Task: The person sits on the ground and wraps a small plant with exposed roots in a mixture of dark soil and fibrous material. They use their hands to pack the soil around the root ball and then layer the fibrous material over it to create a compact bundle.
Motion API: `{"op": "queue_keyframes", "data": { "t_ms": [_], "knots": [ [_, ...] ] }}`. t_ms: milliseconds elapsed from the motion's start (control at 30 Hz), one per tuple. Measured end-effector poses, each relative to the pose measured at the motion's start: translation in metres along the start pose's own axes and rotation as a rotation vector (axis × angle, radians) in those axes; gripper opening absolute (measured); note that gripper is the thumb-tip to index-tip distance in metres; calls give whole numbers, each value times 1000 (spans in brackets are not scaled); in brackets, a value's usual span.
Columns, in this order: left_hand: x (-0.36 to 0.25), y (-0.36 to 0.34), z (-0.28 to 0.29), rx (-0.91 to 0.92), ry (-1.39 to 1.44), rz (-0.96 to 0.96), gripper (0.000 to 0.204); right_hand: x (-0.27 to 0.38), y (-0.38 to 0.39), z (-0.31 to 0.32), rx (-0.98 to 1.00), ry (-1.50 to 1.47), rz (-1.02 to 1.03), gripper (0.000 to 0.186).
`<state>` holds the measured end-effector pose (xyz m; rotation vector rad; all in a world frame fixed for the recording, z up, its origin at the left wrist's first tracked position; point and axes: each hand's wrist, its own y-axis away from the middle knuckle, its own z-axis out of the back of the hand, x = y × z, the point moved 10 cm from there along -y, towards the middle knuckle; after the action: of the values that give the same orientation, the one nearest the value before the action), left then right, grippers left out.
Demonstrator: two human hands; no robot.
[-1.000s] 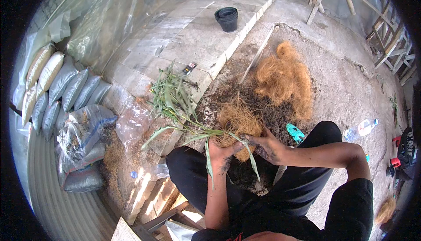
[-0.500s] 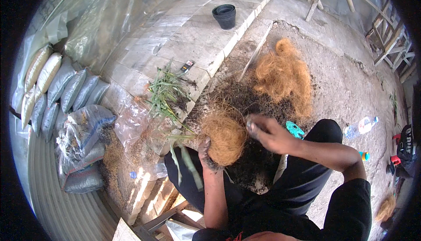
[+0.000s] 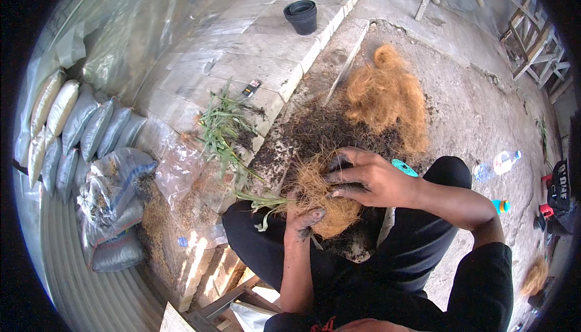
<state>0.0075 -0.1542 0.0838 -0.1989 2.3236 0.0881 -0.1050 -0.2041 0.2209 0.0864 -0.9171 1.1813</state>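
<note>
Sacks and bottles around the work area

Grey and pale filled sacks (image 3: 72, 129) are stacked at the left; a clear plastic bottle (image 3: 497, 164) is laid on the ground at right, a small flat packet (image 3: 250, 88) on the paving.

The fibre ball (image 3: 324, 202) at the middle of the frame is golden brown, with pale green leaves (image 3: 266, 202) at its left. The fibre pile (image 3: 387, 99) in the upper middle is orange-brown, above near-black soil (image 3: 315, 132). The pot (image 3: 302, 16) at top is black. The sacks (image 3: 78, 132) at left are grey and cream. The trousers (image 3: 417, 241) are black.
</note>
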Motion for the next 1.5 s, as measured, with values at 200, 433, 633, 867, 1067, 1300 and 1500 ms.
{"op": "queue_keyframes", "data": {
  "t_ms": [200,433,633,867,1067,1300,1500],
  "knots": [
    [18,9,21,-73,-59,112,85,-7,0,-2,-47,-24,-7,23],
    [16,12,4,-128,-87,164,87,-14,-4,-12,61,-75,-42,23],
    [34,6,-2,-72,0,209,71,-43,1,-30,168,0,-224,25],
    [54,19,28,-332,-5,376,54,-62,-18,-55,480,-199,-336,16],
    [68,14,25,-186,225,297,49,-120,-36,-63,933,-417,-359,59],
    [98,37,97,-329,268,366,71,-432,-39,122,342,639,-951,71],
    [85,35,91,-222,328,373,80,-518,-22,72,132,623,-953,46]
  ]
}}
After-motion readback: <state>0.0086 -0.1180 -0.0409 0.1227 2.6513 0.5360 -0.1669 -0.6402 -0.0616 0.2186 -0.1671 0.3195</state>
